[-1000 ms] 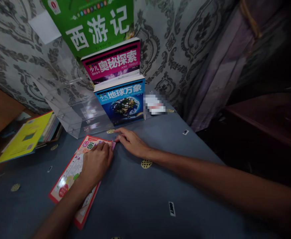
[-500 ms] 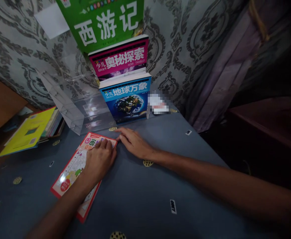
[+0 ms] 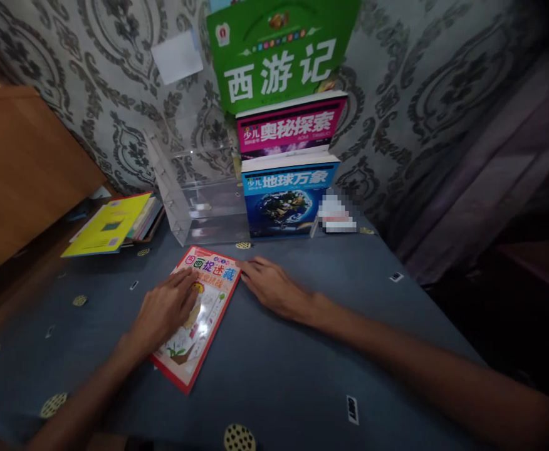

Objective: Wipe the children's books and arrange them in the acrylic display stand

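Note:
A red-bordered picture book [image 3: 209, 300] lies flat and slanted on the blue-grey tablecloth. My left hand [image 3: 168, 310] rests on its left side, with the fingers reaching over the cover. At the book's upper right corner, my right hand [image 3: 274, 288] pinches the edge between thumb and fingers. Behind the book stands a clear rack [image 3: 173, 194]. On the rack's right side are a blue book [image 3: 281, 203] with a globe, a magenta book [image 3: 293, 128] and a green book [image 3: 279, 62], one above another.
A yellow book [image 3: 109, 225] tops a pile at the back left, near a brown wooden panel [image 3: 34, 150]. A blurred white item [image 3: 336, 216] lies right of the rack. Patterned wall and a curtain [image 3: 444, 207] stand behind.
The view has swung left. My left hand has slid toward the book's left side, uncovering more of the title. My right hand now has the book's corner at its fingertips.

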The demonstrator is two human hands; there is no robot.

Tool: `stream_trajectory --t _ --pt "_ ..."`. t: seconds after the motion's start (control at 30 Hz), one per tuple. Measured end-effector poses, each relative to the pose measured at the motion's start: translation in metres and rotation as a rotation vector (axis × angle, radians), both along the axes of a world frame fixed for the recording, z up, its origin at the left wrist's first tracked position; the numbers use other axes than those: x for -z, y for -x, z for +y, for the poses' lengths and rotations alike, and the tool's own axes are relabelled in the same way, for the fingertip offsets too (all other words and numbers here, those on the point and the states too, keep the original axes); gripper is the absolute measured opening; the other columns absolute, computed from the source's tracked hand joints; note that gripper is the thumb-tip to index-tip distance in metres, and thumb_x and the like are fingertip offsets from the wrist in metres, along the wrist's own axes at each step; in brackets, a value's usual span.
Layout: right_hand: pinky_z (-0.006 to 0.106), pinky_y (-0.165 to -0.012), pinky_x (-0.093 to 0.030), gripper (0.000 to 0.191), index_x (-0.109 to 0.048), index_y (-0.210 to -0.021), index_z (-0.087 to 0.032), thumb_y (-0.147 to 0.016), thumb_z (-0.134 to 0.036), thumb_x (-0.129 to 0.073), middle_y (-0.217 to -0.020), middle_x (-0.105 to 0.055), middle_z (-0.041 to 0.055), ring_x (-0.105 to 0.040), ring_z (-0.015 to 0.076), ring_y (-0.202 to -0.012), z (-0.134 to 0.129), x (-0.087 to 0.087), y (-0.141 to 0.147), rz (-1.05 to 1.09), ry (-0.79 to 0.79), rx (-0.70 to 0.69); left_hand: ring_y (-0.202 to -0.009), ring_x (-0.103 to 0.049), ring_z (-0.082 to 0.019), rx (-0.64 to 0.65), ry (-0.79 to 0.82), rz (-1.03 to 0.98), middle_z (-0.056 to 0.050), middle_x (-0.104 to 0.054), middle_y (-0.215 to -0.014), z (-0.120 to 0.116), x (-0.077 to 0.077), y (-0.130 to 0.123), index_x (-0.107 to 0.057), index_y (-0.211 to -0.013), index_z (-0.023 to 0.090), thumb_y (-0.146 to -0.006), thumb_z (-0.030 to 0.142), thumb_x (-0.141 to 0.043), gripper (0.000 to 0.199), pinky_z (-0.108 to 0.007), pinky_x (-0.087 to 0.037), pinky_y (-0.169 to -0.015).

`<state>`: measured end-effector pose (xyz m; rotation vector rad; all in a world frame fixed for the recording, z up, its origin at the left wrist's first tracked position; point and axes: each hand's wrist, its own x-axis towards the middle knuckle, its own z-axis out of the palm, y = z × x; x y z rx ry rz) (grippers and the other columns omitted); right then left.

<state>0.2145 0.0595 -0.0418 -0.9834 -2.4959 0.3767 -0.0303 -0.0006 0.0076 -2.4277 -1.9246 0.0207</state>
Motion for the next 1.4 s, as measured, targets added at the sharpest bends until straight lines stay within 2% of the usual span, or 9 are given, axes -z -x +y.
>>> stream_trajectory --t 0.27,0.43,0.53,0.67,0.77,0.87,1.0,1.23,1.4 --pt "0.044 -0.104 -0.047 0.02 -0.058 -0.116 -0.014 -0.101 -0.021 -0.047 -0.123 -0.064 0.0176 -0.055 0.0269 -0.125 0.023 -0.001 0.018 0.034 0.026 -0.03 -0.128 -0.058 -0.028 0.014 -0.11 0.013 -0.013 -0.059 -0.142 -0.005 0.012 -0.005 -0.058 -0.134 0.021 -0.098 0.03 -0.045 0.039 -0.045 -0.052 -0.103" --pt "0.048 -0.107 -0.044 0.02 -0.058 -0.117 -0.016 -0.099 -0.023 -0.053 -0.126 -0.064 0.0167 -0.056 0.0275 -0.125 0.027 0.003 0.019 0.079 0.04 -0.01 -0.133 -0.054 -0.029 0.015 -0.043 0.016 -0.013 -0.054 -0.147 -0.004 0.008 0.0 -0.053 -0.139 0.021 -0.1 0.034 -0.042 0.043 -0.047 -0.052 -0.102" --pt "0.048 -0.108 -0.043 0.021 -0.059 -0.117 -0.014 -0.099 -0.023 -0.051 -0.127 -0.064 0.0181 -0.056 0.0285 -0.125 0.028 0.005 0.019 0.06 0.036 -0.016 -0.144 -0.04 -0.029 0.177 0.103 -0.022 -0.013 -0.043 -0.156 -0.01 0.001 0.014 -0.049 -0.144 0.021 -0.098 0.041 -0.048 0.05 -0.048 -0.043 -0.112" --pt "0.049 -0.108 -0.042 0.024 -0.059 -0.12 -0.015 -0.1 -0.025 -0.048 -0.128 -0.063 0.0159 -0.055 0.0287 -0.126 0.03 0.01 0.019 0.063 0.02 -0.032 -0.151 -0.026 -0.027 0.433 0.279 -0.102 -0.008 -0.028 -0.163 -0.031 -0.006 0.025 -0.038 -0.151 0.032 -0.091 0.048 -0.063 0.068 -0.047 -0.033 -0.119" --pt "0.05 -0.109 -0.04 0.026 -0.059 -0.121 -0.016 -0.1 -0.027 -0.047 -0.129 -0.063 0.0151 -0.054 0.0294 -0.126 0.032 0.012 0.018 0.073 0.021 -0.043 -0.15 -0.027 -0.027 0.482 0.29 -0.115 -0.008 -0.034 -0.161 -0.044 -0.007 0.021 -0.039 -0.15 0.031 -0.089 0.044 -0.066 0.067 -0.048 -0.034 -0.119" --pt "0.052 -0.111 -0.038 0.027 -0.06 -0.121 -0.016 -0.1 -0.027 -0.047 -0.13 -0.063 0.0149 -0.051 0.0305 -0.129 0.03 0.012 0.018 0.067 0.02 -0.038 -0.147 -0.035 -0.028 0.506 0.249 -0.106 -0.011 -0.044 -0.155 -0.05 -0.007 0.014 -0.049 -0.143 0.025 -0.092 0.041 -0.062 0.055 -0.048 -0.037 -0.117" --pt "0.052 -0.11 -0.039 0.027 -0.061 -0.121 -0.016 -0.101 -0.024 -0.044 -0.125 -0.066 0.0138 -0.051 0.0302 -0.129 0.007 0.01 0.019 0.05 0.01 -0.067 -0.142 -0.043 -0.028 0.544 0.235 -0.08 -0.011 -0.054 -0.148 -0.052 -0.006 0.011 -0.058 -0.134 0.021 -0.095 0.037 -0.058 0.042 -0.048 -0.039 -0.117" --pt "0.048 -0.103 -0.048 0.034 -0.062 -0.126 -0.022 -0.102 -0.023 -0.038 -0.123 -0.066 0.0105 -0.057 0.0248 -0.121 -0.071 0.002 0.009 0.201 0.141 -0.306 -0.139 -0.048 -0.026 0.461 0.26 -0.131 -0.008 -0.058 -0.144 -0.059 -0.004 0.012 -0.063 -0.129 0.023 -0.094 0.036 -0.056 0.038 -0.049 -0.04 -0.116" --pt "0.044 -0.098 -0.052 0.035 -0.059 -0.131 -0.023 -0.102 -0.021 -0.039 -0.121 -0.066 0.0091 -0.059 0.0224 -0.115 -0.091 -0.004 0.004 0.272 0.257 -0.396 -0.135 -0.053 -0.024 0.435 0.293 -0.189 -0.006 -0.061 -0.141 -0.062 -0.008 0.012 -0.067 -0.124 0.025 -0.096 0.034 -0.053 0.033 -0.048 -0.042 -0.115"
